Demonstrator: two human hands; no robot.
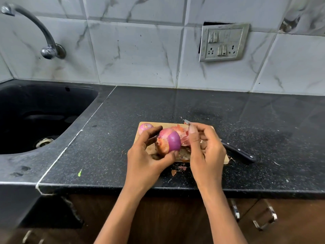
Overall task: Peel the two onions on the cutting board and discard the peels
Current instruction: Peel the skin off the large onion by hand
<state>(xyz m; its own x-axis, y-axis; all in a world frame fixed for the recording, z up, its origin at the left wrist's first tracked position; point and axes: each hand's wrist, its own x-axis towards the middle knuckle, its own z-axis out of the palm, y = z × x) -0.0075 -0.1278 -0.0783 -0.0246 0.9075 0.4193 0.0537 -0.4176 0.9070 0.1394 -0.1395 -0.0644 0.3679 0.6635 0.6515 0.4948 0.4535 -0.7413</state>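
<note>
My left hand [146, 155] grips a partly peeled red onion [173, 140] just above the wooden cutting board [226, 160]. Purple flesh shows on the onion's right side, and papery skin still hangs on its left and lower parts. My right hand [205, 147] is right beside it, fingers curled, pinching a strip of pink peel [185, 138] that leads off the onion. The second onion [145, 127], still in its skin, lies at the board's far left corner. Loose peels [177, 128] lie on the board behind the held onion.
A black-handled knife [242, 154] lies across the board's right side, its blade running under my right hand. Peel scraps [181, 168] lie on the black counter in front of the board. A black sink [35, 117] is to the left, a wall socket [223, 43] behind.
</note>
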